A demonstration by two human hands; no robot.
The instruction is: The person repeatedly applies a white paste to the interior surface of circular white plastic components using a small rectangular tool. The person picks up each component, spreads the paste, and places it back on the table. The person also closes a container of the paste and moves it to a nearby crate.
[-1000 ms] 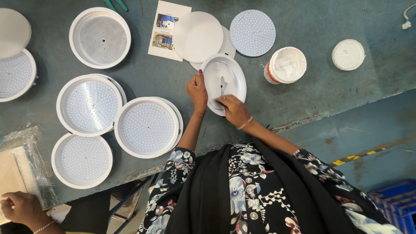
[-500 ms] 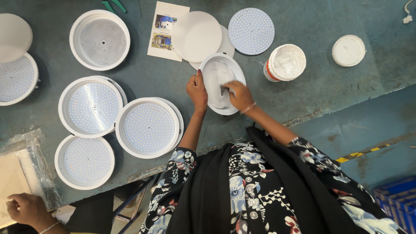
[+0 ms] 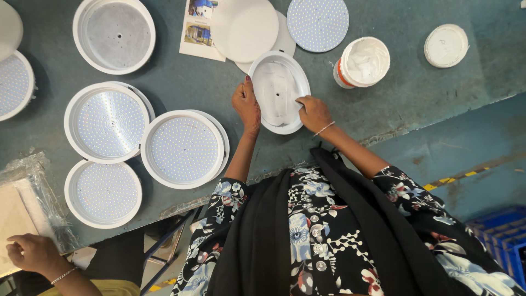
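Note:
A white round lamp housing [image 3: 276, 87], hollow side up, lies on the grey-green table [image 3: 394, 109] in front of me. My left hand [image 3: 246, 107] grips its left rim, fingers curled over the edge. At the right rim my right hand [image 3: 313, 112] pinches the edge, fingertips just inside the bowl; a thin bracelet circles that wrist. The inside of the housing is bare, with a small hole at its centre.
Behind the housing lie a plain white disc [image 3: 245, 27], a dotted LED disc [image 3: 318, 24], a leaflet [image 3: 197, 27], an open tub of white paste [image 3: 364, 61] and its lid [image 3: 446, 45]. Left: an empty housing [image 3: 114, 35] and several LED-fitted lamps [image 3: 183, 148]. A co-worker's hand [image 3: 33, 252] rests bottom left.
My right hand has moved from the middle of the housing's bowl out to its right rim. The left hand stays on the left rim.

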